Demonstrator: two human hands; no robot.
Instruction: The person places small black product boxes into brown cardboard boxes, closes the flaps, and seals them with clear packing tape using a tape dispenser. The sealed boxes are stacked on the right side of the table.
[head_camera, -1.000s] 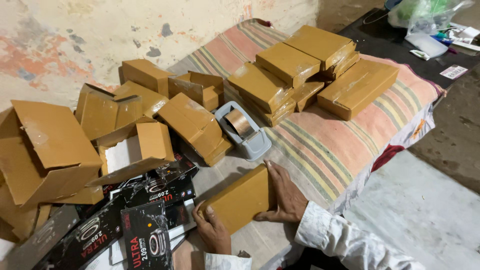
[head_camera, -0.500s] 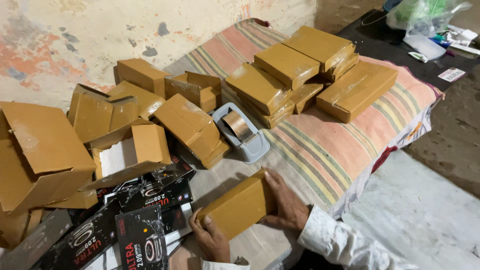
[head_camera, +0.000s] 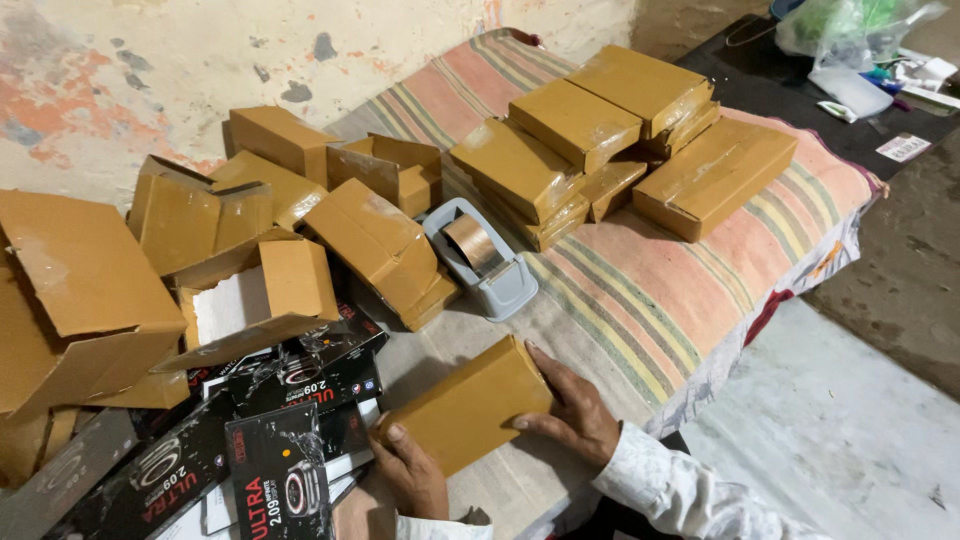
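Currently, a person seated at a low bed is gripping a closed brown cardboard box (head_camera: 468, 405) with both hands, seen from a camera worn on the head and looking down. That box is lying flat on the grey cloth at the near edge of the striped mattress (head_camera: 640, 290), directly in front of the person. Its long axis is running diagonally, from lower left near the body to upper right, away from the body.

The left hand (head_camera: 412, 472) is clasping the near, lower-left end, thumb lying on the top face. The right hand (head_camera: 572, 412) is pressing against the far, right-hand side, fingers spread along the edge and the palm resting on the cloth beside it. Both hands are touching the box, one at either end of the long axis; neither is clearly the nearer.

Just beyond the box, a grey tape dispenser (head_camera: 482, 255) loaded with brown tape is sitting on the cloth, closer to the right hand than to the left. To the left, black printed product cartons (head_camera: 285, 440) are lying scattered, touching the left hand's side of the work area. Behind them, a heap of open, empty brown boxes (head_camera: 250, 240) is leaning against the peeling wall. Farther back on the right, a stack of sealed brown boxes (head_camera: 610, 140) is resting on the mattress, well apart from the hands.
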